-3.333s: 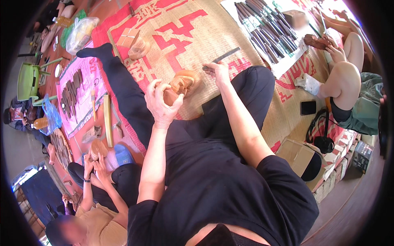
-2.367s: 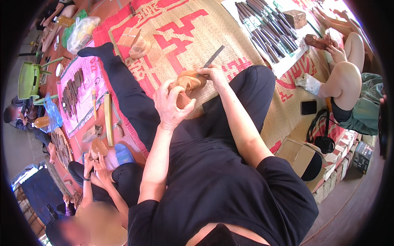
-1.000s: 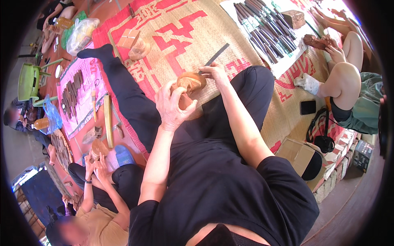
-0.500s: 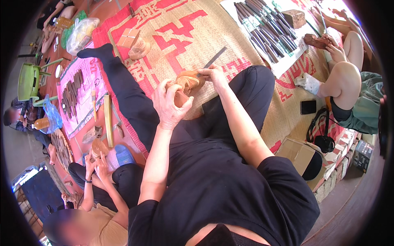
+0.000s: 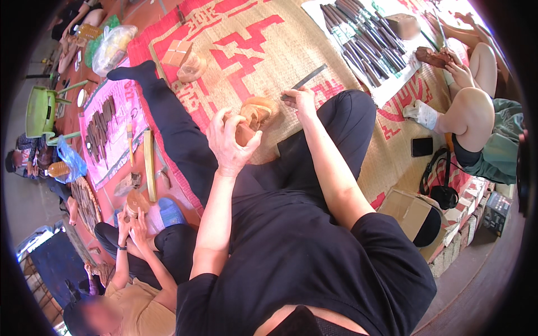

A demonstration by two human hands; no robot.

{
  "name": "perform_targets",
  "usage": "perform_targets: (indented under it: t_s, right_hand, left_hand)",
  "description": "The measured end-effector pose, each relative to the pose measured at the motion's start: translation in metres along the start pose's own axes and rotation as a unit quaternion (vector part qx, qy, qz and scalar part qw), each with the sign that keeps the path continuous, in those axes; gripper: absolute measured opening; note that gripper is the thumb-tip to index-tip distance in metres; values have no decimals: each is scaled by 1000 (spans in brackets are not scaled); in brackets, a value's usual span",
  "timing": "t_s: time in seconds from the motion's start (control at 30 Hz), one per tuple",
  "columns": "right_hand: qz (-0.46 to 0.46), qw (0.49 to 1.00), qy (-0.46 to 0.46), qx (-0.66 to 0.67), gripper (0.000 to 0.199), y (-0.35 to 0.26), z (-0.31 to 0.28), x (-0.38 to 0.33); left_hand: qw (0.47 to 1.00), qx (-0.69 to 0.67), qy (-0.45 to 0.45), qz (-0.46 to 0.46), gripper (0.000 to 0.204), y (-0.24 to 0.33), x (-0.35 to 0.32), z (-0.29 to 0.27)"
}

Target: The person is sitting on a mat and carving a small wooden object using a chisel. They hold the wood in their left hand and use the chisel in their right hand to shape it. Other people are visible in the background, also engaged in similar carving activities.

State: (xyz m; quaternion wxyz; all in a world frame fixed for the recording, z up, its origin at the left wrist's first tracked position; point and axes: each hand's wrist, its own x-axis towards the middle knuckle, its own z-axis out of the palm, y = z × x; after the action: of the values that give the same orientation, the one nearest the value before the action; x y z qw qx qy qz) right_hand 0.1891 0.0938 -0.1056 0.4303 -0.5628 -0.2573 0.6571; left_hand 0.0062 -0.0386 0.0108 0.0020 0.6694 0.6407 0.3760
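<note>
A carved light-brown wooden piece (image 5: 260, 108) with rounded, hollowed shapes is held above my lap, in front of my crossed leg. My left hand (image 5: 231, 133) grips its left side with curled fingers and thumb. To the right of the carving, my right hand (image 5: 302, 103) closes around a long flat dark metal tool (image 5: 312, 76). The tool slants up and right over the mat, and its short end pokes out left of my fingers. A gap shows between that end and the carving. Whether the tool is a chisel or a file I cannot tell.
Another carved wooden piece (image 5: 191, 67) and a wood block (image 5: 176, 51) sit on the woven mat (image 5: 246, 36). Many dark-handled tools (image 5: 367, 47) lie on white sheeting at the right. Co-workers hold wooden pieces (image 5: 136, 203) at both sides. A phone (image 5: 421, 147) lies beside my right knee.
My right hand has moved right, away from the carving, and the tool now lies at a flatter slant. My left hand and the carving have hardly moved.
</note>
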Motion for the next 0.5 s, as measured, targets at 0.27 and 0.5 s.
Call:
perform_targets:
  t_s: [0.27,0.5]
  right_hand:
    - [-11,997,-70,-9,18,13,17,-16]
    - [-28,996,-74,30,14,3,18,-12]
  left_hand:
    - [1000,5,11,-16,47,-2,0,-2]
    - [1000,17,13,-13,47,-5,-1,-2]
